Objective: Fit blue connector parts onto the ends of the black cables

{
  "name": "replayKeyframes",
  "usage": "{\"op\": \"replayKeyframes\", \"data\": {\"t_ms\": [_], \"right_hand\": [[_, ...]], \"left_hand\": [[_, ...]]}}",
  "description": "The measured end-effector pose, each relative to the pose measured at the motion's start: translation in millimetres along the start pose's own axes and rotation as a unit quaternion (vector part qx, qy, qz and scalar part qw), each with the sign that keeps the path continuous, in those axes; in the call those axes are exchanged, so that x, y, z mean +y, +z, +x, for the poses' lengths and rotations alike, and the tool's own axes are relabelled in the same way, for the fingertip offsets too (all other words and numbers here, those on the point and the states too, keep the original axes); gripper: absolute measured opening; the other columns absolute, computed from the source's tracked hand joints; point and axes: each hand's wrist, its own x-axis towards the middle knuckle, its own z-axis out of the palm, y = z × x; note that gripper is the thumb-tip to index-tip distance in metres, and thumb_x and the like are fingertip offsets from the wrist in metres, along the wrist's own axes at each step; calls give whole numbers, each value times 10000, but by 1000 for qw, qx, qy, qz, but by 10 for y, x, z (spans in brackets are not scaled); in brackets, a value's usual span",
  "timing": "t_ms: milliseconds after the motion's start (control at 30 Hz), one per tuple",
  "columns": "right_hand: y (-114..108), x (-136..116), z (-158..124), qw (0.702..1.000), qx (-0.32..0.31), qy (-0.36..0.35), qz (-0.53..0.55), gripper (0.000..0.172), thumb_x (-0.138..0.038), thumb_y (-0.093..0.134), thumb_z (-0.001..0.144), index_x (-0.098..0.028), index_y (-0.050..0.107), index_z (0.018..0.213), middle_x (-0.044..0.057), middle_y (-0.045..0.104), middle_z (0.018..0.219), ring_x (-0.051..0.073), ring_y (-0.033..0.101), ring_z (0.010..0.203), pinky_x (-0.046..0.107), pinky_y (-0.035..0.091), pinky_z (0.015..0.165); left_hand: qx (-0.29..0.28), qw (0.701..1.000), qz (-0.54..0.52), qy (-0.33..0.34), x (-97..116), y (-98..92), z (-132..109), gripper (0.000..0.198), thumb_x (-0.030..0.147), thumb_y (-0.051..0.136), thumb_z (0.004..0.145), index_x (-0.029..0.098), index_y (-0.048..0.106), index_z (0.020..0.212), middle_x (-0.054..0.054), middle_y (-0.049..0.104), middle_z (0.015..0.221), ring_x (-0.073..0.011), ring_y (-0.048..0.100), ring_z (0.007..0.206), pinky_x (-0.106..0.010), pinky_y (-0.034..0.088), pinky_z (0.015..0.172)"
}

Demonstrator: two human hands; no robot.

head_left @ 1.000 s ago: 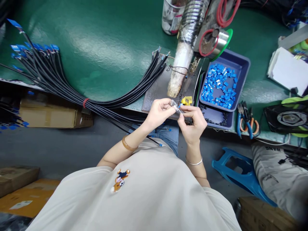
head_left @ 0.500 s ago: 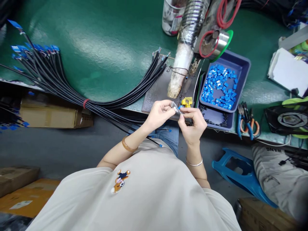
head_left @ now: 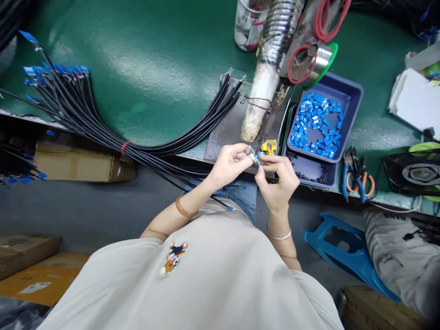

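Observation:
My left hand [head_left: 229,164] and my right hand [head_left: 277,178] meet just below the bench edge, both pinched on a small blue connector [head_left: 258,156] with a metal end. A thin black cable [head_left: 220,200] runs from under my left hand down across my lap. A bundle of black cables [head_left: 144,142] tied with a red band lies on the green bench to the left, its bare ends near a dark metal plate [head_left: 227,130]. A blue tray [head_left: 343,98] holding several small blue connectors sits just right of my hands.
A taped soldering fixture [head_left: 264,87] with a solder spool [head_left: 319,57] hangs over the plate, a small yellow part [head_left: 268,146] below it. Pliers [head_left: 355,176] lie right of the tray. A white cup [head_left: 249,23] stands behind. A blue stool [head_left: 338,250] and cardboard boxes [head_left: 79,165] sit on the floor.
My hands stay pinched together on the connector with only small finger shifts. The view has drifted slightly, moving everything a little to the right.

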Motion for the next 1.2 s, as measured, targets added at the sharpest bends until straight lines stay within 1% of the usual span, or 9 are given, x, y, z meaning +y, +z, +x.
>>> {"op": "replayKeyframes", "data": {"t_ms": [200, 433, 600, 700, 833, 933, 1033, 1133, 1200], "right_hand": [[5, 17, -13, 1000, -13, -16, -8, 177, -94, 645, 818, -242, 557, 775, 15, 740, 938, 166, 709, 862, 319, 571, 769], [13, 16, 20, 1000, 2, -16, -11, 177, -72, 668, 808, -228, 592, 773, 14, 736, 922, 159, 705, 858, 314, 574, 784], [2, 7, 33, 1000, -3, -17, -5, 185, -72, 673, 800, -229, 586, 758, 15, 733, 934, 161, 706, 856, 317, 575, 782], [3, 21, 16, 1000, -7, -17, 2, 194, -65, 667, 794, -224, 562, 757, 16, 734, 922, 155, 705, 853, 303, 567, 772], [11, 42, -3, 1000, -6, -14, 5, 195, -62, 661, 799, -224, 558, 763, 13, 735, 915, 153, 705, 849, 301, 564, 765], [16, 44, 1, 1000, -2, -10, 4, 189, -60, 659, 806, -224, 570, 772, 12, 733, 905, 155, 703, 847, 309, 565, 777], [15, 31, 15, 1000, 3, -6, -1, 182, -58, 667, 810, -221, 592, 780, 10, 728, 898, 154, 700, 854, 311, 566, 796], [8, 10, 29, 1000, 3, -5, -4, 166, -72, 676, 815, -224, 617, 788, 10, 722, 913, 154, 699, 859, 314, 570, 801], [4, -4, 35, 1000, 1, -2, -5, 158, -79, 677, 818, -226, 627, 791, 10, 719, 921, 156, 700, 860, 317, 572, 801]], "left_hand": [[-4, 1000, 25, -13, -18, -15, -13, 163, 220, 605, 731, 152, 494, 633, 65, 336, 543, -42, 268, 507, -223, 191, 503], [0, 1000, 25, -6, 22, 4, -13, 152, 219, 605, 725, 150, 500, 640, 59, 363, 555, -44, 295, 516, -215, 205, 508], [-3, 1000, 17, -9, 4, -27, -14, 170, 206, 629, 733, 148, 503, 636, 56, 366, 561, -45, 308, 525, -213, 217, 518], [-13, 999, 3, -31, -8, -42, -2, 180, 213, 644, 729, 141, 513, 630, 58, 383, 560, -38, 308, 519, -208, 208, 509], [-26, 997, -50, -60, 0, -34, 18, 155, 214, 646, 717, 132, 542, 636, 79, 386, 522, -23, 278, 472, -196, 217, 480], [-27, 996, -67, -54, 15, -18, 24, 126, 203, 638, 712, 127, 561, 647, 89, 388, 512, -19, 286, 459, -189, 255, 482], [-26, 997, -56, -41, 31, -6, 22, 103, 193, 629, 710, 122, 569, 664, 82, 415, 535, -18, 309, 471, -184, 270, 491], [-24, 999, -40, -27, 52, -1, 18, 114, 197, 625, 707, 125, 549, 660, 63, 451, 575, -24, 349, 504, -180, 279, 509], [-22, 999, -26, -22, 67, -1, 14, 129, 197, 618, 704, 131, 526, 644, 61, 436, 577, -28, 345, 515, -180, 266, 511]]}}
